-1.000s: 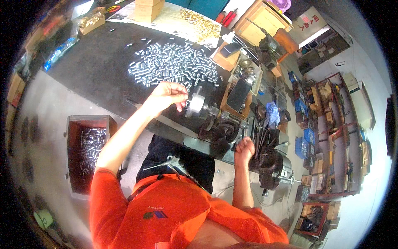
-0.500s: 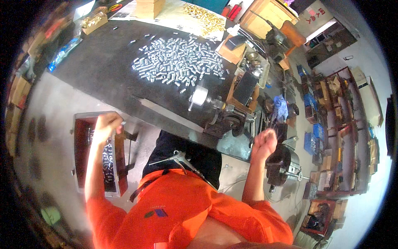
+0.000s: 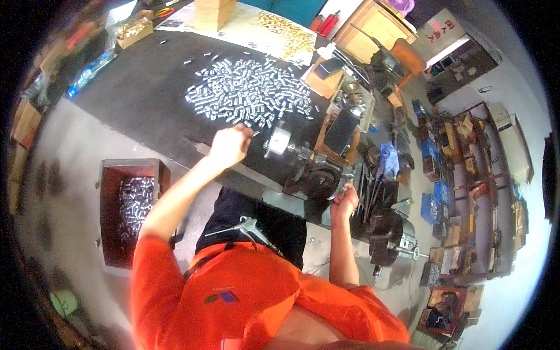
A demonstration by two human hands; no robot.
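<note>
My left hand [image 3: 231, 146] is at the near edge of a pile of short silver metal cylinders [image 3: 245, 90] on the dark workbench. Its fingers are pinched together on a small metal cylinder [image 3: 255, 133] lying apart from the pile. Just right of it stands a small bench machine with a bright round chuck [image 3: 280, 140] and a dark body [image 3: 318, 178]. My right hand [image 3: 345, 201] is curled around a metal handle [image 3: 340, 188] at the machine's right end; the fingers partly hide it.
An open box [image 3: 105, 213] with many silver pieces stands below the bench's left edge. An air blow gun [image 3: 248, 226] lies across my lap. Brass pieces [image 3: 286, 32] are spread on paper at the back. A vise [image 3: 391, 239] stands at right, before loaded shelves [image 3: 484, 192].
My left hand has moved from above the box up and right to the pile's edge. My right hand has moved left and slightly down, onto the machine's handle.
</note>
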